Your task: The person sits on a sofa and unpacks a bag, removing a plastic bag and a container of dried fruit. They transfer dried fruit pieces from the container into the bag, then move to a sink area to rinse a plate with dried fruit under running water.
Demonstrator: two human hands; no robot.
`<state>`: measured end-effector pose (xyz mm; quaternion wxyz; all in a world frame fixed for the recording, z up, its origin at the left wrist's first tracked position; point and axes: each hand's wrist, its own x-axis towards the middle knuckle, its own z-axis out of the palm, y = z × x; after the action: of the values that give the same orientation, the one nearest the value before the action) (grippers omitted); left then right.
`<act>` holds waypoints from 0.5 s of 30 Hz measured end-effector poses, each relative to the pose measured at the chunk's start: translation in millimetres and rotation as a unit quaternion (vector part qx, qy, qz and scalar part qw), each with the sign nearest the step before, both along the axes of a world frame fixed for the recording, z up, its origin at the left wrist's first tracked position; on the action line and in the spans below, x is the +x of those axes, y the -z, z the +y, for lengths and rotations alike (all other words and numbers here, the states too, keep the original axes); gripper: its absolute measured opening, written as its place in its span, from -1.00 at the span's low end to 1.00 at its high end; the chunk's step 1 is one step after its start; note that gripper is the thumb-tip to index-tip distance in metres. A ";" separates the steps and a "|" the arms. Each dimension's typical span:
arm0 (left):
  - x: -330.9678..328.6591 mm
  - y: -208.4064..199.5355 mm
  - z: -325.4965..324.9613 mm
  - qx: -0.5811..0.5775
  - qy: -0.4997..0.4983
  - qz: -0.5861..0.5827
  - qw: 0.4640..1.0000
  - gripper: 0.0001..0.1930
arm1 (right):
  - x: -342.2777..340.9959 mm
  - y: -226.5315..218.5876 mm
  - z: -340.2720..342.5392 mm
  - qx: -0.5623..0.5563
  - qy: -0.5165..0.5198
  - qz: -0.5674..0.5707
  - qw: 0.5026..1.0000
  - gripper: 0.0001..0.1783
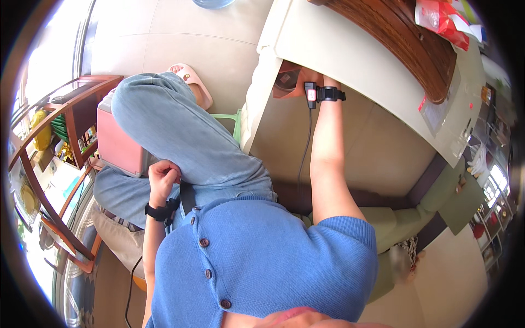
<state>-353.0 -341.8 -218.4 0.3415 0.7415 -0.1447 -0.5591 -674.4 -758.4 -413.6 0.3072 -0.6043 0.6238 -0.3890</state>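
My left hand rests against my thigh in blue jeans, its fingers curled into a loose fist with nothing showing in them. A black strap hangs just beside it. My right arm stretches forward under the edge of a white table. There my right hand is at a reddish-brown, open-topped thing, which could be a bag or a box, with something dark inside. The tabletop edge and a black wrist device cover most of that hand, so its fingers are hidden.
A curved brown wooden piece and a red-and-white package lie on the table. At my left stand a pink box and a wooden shelf rack. A green stool is by the table leg. A black cable hangs from my right wrist.
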 end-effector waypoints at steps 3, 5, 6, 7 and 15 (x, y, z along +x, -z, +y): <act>1.5 1.3 1.2 -0.013 0.002 0.001 1.000 -0.82 | -11.0 -18.2 34.0 -0.031 -0.029 0.030 0.999 -0.58; 2.2 2.5 2.0 -0.019 0.006 -0.001 1.000 -0.82 | -18.7 -31.4 62.4 -0.062 -0.036 0.046 0.996 -0.57; 2.2 2.9 2.7 -0.014 0.005 -0.004 1.000 -0.82 | -26.4 -39.4 82.6 -0.040 -0.054 0.061 0.996 -0.49; 2.6 4.0 2.8 -0.025 0.004 -0.004 1.000 -0.82 | -26.2 -41.7 101.3 -0.092 -0.041 0.088 0.991 -0.55; 1.5 7.4 8.9 -0.047 0.004 -0.013 0.999 -0.83 | 9.6 5.5 163.4 0.340 0.419 -0.433 0.722 -0.17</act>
<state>-351.5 -332.9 -225.7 0.3720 0.7311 -0.1783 -0.5434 -664.7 -595.1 -419.2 0.5348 0.0975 0.7028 -0.4589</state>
